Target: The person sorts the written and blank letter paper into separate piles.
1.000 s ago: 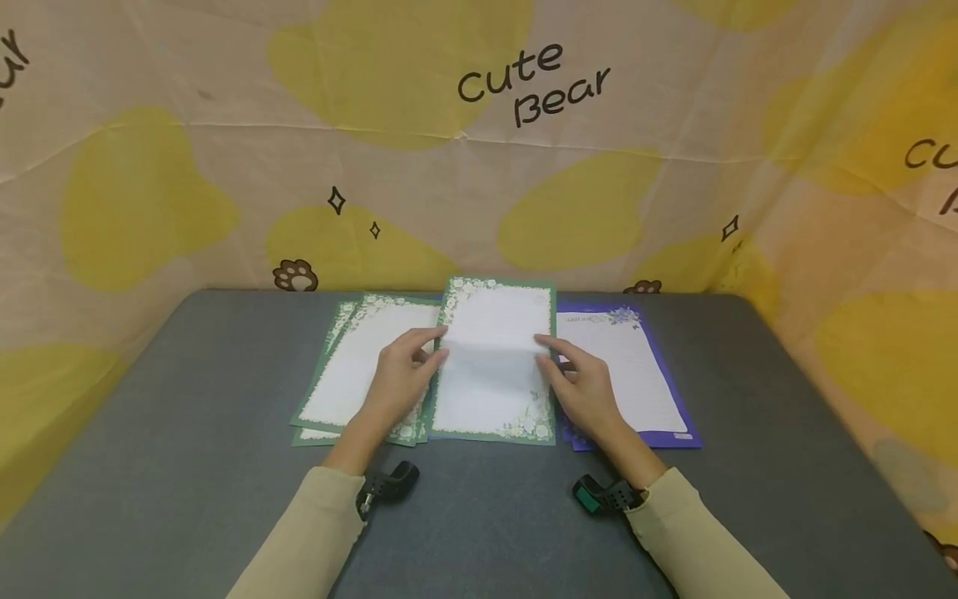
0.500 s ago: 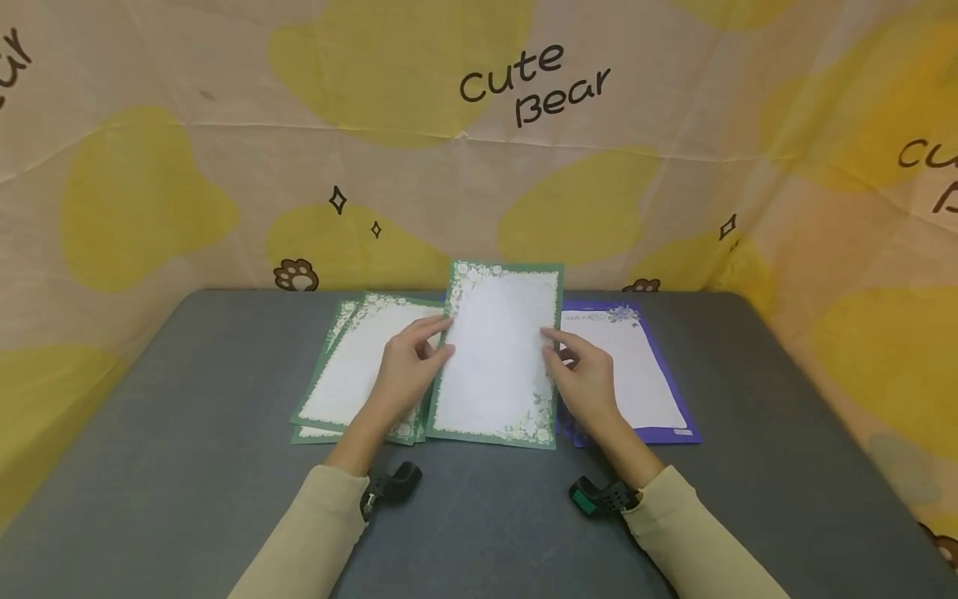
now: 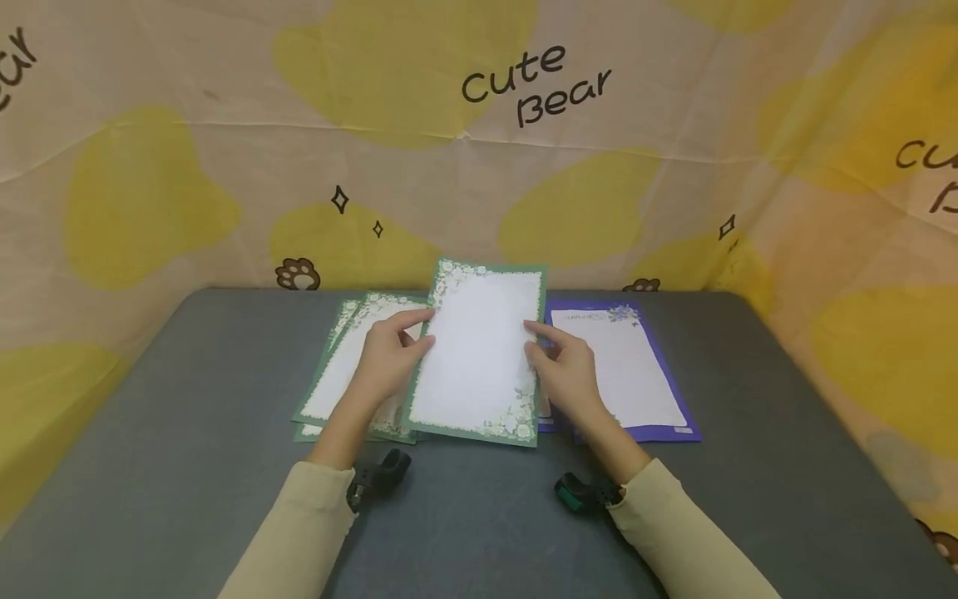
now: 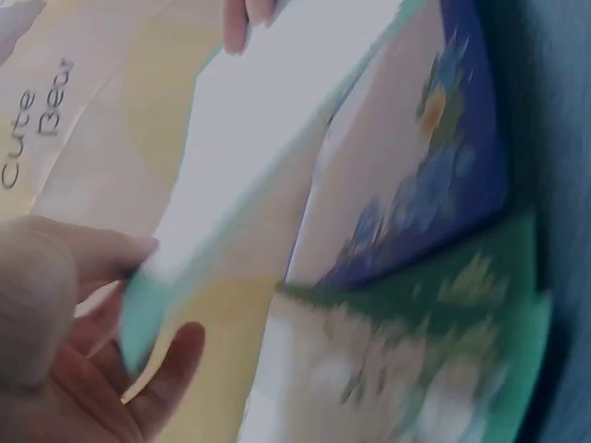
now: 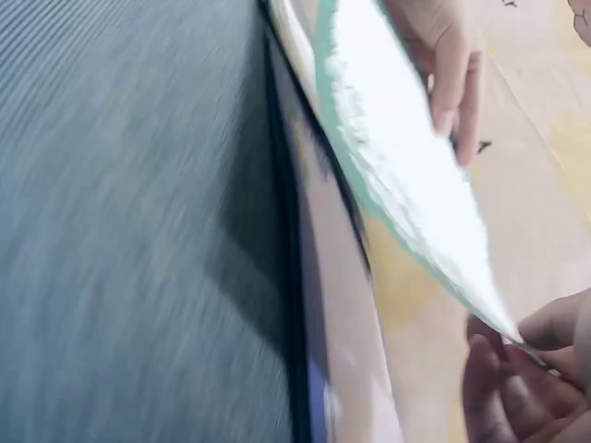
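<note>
Both hands hold up a sheet of letter paper (image 3: 479, 358) with a green floral border, raised over the middle of the other sheets and slightly tilted. My left hand (image 3: 385, 358) pinches its left edge between thumb and fingers. On the opposite edge, my right hand (image 3: 565, 370) has the same kind of pinch. The right wrist view shows the sheet (image 5: 406, 157) bowing between the two hands, apart from the paper beneath. Under the left hand lie overlapping green-bordered sheets (image 3: 337, 378). Purple-bordered sheets (image 3: 624, 370) lie on the right, partly hidden by the held sheet and right hand.
A dark grey table (image 3: 479, 532) carries all the paper. Behind it hangs a cloth backdrop (image 3: 419, 166) with yellow patches and printed words. Each wrist wears a black camera band, such as the left wristband (image 3: 382, 478).
The green-bordered sheet has risen and then shifted left with both hands, its bend flattening out. More of the purple-bordered paper beneath now shows on the right.
</note>
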Action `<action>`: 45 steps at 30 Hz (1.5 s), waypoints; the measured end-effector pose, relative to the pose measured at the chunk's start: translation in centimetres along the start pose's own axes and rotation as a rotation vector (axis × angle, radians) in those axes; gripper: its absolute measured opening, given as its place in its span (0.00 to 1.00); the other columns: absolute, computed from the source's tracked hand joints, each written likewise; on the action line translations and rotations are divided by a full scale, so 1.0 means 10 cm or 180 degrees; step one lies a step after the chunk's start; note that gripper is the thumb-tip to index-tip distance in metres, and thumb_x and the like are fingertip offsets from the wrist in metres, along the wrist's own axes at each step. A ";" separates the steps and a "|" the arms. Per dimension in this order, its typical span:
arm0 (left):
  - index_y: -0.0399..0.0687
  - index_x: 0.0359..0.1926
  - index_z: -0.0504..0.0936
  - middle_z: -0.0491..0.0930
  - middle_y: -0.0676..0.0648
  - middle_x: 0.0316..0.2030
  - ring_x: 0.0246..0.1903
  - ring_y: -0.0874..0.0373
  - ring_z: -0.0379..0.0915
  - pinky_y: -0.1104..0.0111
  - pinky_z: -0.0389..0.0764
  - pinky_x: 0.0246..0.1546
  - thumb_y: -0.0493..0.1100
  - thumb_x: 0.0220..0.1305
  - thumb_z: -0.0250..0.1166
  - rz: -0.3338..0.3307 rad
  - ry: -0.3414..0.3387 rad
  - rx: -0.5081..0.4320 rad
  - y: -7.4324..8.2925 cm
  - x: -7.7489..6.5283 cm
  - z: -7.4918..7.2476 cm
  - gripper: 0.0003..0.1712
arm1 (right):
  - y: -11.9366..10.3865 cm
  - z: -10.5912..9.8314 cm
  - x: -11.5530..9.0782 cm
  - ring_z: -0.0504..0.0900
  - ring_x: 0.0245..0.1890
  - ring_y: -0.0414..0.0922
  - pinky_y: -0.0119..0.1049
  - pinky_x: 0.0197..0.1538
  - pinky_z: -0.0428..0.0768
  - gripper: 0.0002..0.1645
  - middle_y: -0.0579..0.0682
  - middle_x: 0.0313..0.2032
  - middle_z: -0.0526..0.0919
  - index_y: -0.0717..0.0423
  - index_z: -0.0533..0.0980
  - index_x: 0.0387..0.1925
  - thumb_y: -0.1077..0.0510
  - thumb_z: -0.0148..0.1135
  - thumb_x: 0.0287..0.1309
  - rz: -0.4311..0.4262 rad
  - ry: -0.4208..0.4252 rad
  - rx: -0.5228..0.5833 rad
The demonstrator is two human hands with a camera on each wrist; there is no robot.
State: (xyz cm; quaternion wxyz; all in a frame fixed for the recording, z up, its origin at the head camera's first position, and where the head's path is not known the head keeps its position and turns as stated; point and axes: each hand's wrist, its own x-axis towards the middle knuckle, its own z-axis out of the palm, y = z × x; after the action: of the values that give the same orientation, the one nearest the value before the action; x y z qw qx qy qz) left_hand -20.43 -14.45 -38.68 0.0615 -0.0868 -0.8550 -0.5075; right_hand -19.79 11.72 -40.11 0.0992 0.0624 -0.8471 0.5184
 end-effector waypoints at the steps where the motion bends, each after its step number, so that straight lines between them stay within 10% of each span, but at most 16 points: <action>1: 0.49 0.65 0.79 0.69 0.52 0.16 0.13 0.62 0.58 0.69 0.68 0.17 0.37 0.69 0.65 -0.0038 -0.0004 0.0069 -0.02 0.00 -0.04 0.24 | -0.02 0.03 0.00 0.60 0.10 0.36 0.28 0.14 0.60 0.23 0.44 0.09 0.69 0.51 0.80 0.61 0.62 0.61 0.65 0.0035 -0.0100 0.0017; 5: 0.48 0.66 0.78 0.77 0.47 0.23 0.13 0.61 0.56 0.69 0.68 0.17 0.37 0.70 0.63 -0.0183 -0.0019 0.0315 -0.08 0.02 -0.16 0.25 | -0.10 0.17 0.01 0.57 0.09 0.37 0.28 0.15 0.59 0.25 0.41 0.07 0.64 0.50 0.77 0.64 0.61 0.60 0.66 0.0171 -0.0454 0.0061; 9: 0.47 0.67 0.77 0.81 0.40 0.45 0.15 0.59 0.58 0.69 0.68 0.18 0.37 0.71 0.62 -0.0363 -0.0030 0.0534 -0.13 0.03 -0.27 0.25 | -0.16 0.33 0.03 0.61 0.10 0.38 0.29 0.15 0.60 0.27 0.46 0.17 0.79 0.50 0.76 0.66 0.61 0.60 0.65 0.0245 -0.0595 0.0032; 15: 0.48 0.69 0.75 0.72 0.44 0.23 0.14 0.60 0.57 0.68 0.67 0.17 0.38 0.71 0.60 -0.0706 -0.0078 0.0701 -0.24 0.02 -0.49 0.26 | -0.28 0.56 0.06 0.59 0.11 0.37 0.29 0.16 0.61 0.31 0.40 0.08 0.60 0.55 0.72 0.69 0.59 0.62 0.64 0.0249 -0.0898 -0.0123; 18: 0.47 0.70 0.73 0.79 0.37 0.33 0.16 0.58 0.60 0.67 0.69 0.19 0.38 0.71 0.60 -0.0843 -0.0091 0.0758 -0.29 0.00 -0.59 0.27 | -0.33 0.66 0.07 0.58 0.10 0.37 0.29 0.17 0.62 0.32 0.40 0.09 0.61 0.58 0.71 0.70 0.58 0.62 0.65 0.0201 -0.1104 -0.0141; 23: 0.44 0.71 0.72 0.77 0.26 0.58 0.19 0.57 0.62 0.64 0.69 0.25 0.38 0.72 0.59 -0.0881 -0.0100 0.1202 -0.39 -0.03 -0.73 0.27 | -0.38 0.81 0.09 0.61 0.09 0.37 0.28 0.18 0.66 0.32 0.41 0.09 0.65 0.59 0.71 0.69 0.56 0.63 0.66 0.0150 -0.1289 -0.0232; 30: 0.42 0.71 0.72 0.81 0.24 0.50 0.20 0.52 0.64 0.60 0.71 0.30 0.38 0.71 0.58 -0.0853 -0.0184 0.1397 -0.51 -0.06 -0.88 0.28 | -0.42 0.93 0.07 0.64 0.07 0.37 0.29 0.15 0.66 0.26 0.42 0.08 0.67 0.61 0.77 0.63 0.56 0.63 0.67 0.0303 -0.1442 -0.0281; 33: 0.40 0.70 0.72 0.75 0.26 0.62 0.38 0.38 0.78 0.50 0.77 0.42 0.39 0.71 0.58 -0.0866 -0.0252 0.1472 -0.54 -0.08 -0.91 0.28 | -0.42 0.93 0.05 0.69 0.09 0.42 0.32 0.16 0.71 0.24 0.49 0.13 0.77 0.63 0.78 0.61 0.56 0.63 0.66 0.0230 -0.1400 -0.0256; 36: 0.40 0.71 0.71 0.75 0.27 0.62 0.57 0.32 0.73 0.42 0.77 0.51 0.44 0.73 0.59 -0.0920 -0.0322 0.1482 -0.57 -0.11 -0.91 0.29 | -0.43 0.91 0.00 0.86 0.30 0.50 0.40 0.36 0.86 0.24 0.58 0.41 0.88 0.63 0.79 0.60 0.55 0.63 0.66 0.0186 -0.1227 -0.0218; 39: 0.38 0.73 0.67 0.71 0.27 0.65 0.65 0.29 0.66 0.37 0.72 0.60 0.54 0.76 0.56 -0.0971 -0.0254 0.1391 -0.59 -0.11 -0.93 0.34 | -0.46 0.88 -0.05 0.78 0.64 0.60 0.55 0.64 0.79 0.28 0.63 0.69 0.73 0.63 0.76 0.63 0.52 0.63 0.66 0.0283 -0.1118 -0.0057; 45: 0.36 0.79 0.48 0.53 0.27 0.76 0.74 0.25 0.48 0.31 0.59 0.69 0.64 0.77 0.46 -0.1433 -0.0012 0.1158 -0.60 -0.09 -0.98 0.47 | -0.58 0.90 -0.10 0.57 0.78 0.60 0.60 0.78 0.59 0.36 0.62 0.76 0.62 0.59 0.68 0.71 0.47 0.62 0.67 0.0656 -0.1172 0.0323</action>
State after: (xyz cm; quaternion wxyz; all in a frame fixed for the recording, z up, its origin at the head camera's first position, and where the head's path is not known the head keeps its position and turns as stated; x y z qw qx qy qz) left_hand -20.63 -25.98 -39.31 -0.0397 0.1167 -0.9299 -0.3465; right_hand -18.56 1.07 -39.28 -0.1140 0.0741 -0.8256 0.5476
